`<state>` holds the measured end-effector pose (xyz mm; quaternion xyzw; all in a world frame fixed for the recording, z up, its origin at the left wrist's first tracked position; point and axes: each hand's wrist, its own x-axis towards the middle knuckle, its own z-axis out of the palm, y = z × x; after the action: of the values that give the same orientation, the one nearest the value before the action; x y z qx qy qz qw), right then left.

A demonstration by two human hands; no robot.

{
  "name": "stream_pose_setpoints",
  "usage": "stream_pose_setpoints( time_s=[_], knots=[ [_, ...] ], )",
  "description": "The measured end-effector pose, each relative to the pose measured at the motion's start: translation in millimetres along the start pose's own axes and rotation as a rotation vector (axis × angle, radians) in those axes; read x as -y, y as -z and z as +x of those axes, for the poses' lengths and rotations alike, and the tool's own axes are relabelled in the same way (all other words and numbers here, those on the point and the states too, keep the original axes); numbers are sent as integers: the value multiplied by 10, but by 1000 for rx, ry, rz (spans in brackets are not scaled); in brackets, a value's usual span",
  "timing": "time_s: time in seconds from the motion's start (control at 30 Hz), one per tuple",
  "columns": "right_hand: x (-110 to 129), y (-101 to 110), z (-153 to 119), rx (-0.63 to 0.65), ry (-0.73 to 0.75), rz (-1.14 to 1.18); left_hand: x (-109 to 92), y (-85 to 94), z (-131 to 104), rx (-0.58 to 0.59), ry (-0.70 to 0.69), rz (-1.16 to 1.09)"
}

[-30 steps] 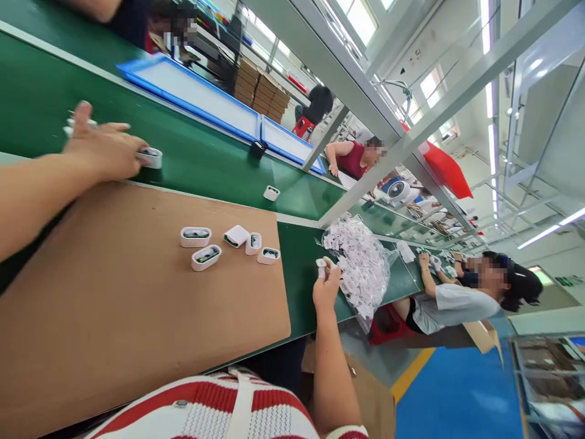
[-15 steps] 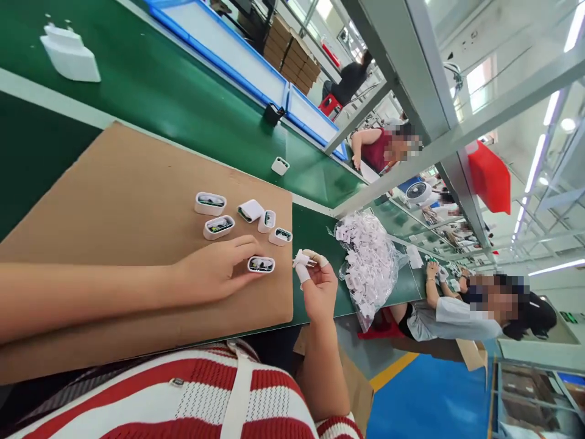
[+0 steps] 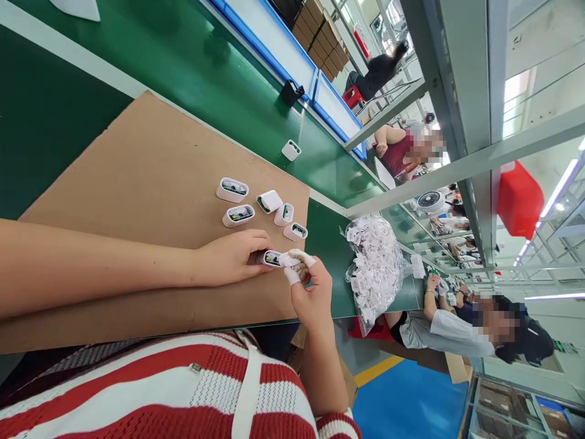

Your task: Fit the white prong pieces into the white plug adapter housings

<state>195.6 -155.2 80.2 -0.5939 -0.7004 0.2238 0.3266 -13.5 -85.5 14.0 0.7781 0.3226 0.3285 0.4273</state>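
My left hand (image 3: 235, 259) grips a white charger housing (image 3: 270, 259) by its sides, its open end facing up with circuit parts inside. My right hand (image 3: 311, 277), with white finger cots on some fingers, pinches a small white plastic plug cover (image 3: 289, 259) against the right end of that housing. Whether the cover touches it, I cannot tell. Beyond my hands, more open housings stand on the cardboard: one housing (image 3: 233, 189) at the back, another (image 3: 238, 215) in front of it. A tilted housing (image 3: 269, 201) and two small ones (image 3: 295, 231) are farther right.
A cardboard sheet (image 3: 150, 164) covers the green bench. To the right lies a clear bag of white plastic parts (image 3: 372, 262). One housing (image 3: 291, 150) and a black block (image 3: 291, 92) sit on the far green strip. A co-worker (image 3: 450, 329) sits farther right.
My right hand has moved left, bringing the white plug cover from apart to the end of the housing in my left hand. The whole view has shifted a little.
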Motion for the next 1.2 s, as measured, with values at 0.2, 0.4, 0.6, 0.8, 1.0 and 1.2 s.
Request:
stream_pose_setpoints(
  time_s=[0.2,0.4,0.6,0.8,1.0,1.2],
  knots=[
    [0,-134,129,-45,321,-232,13,-7,6,7,26,-26],
    [-104,-176,187,-12,374,-267,40,-18,1,11,22,-26],
    [-110,-168,161,-7,300,-260,48,-20,13,-2,11,-22],
    [-132,-159,148,82,253,-428,25,-14,17,11,26,-38],
    [-91,-107,247,125,242,-508,-28,24,29,38,27,-22],
    [-23,-139,291,100,265,-603,-32,33,17,26,25,82]
  ],
)
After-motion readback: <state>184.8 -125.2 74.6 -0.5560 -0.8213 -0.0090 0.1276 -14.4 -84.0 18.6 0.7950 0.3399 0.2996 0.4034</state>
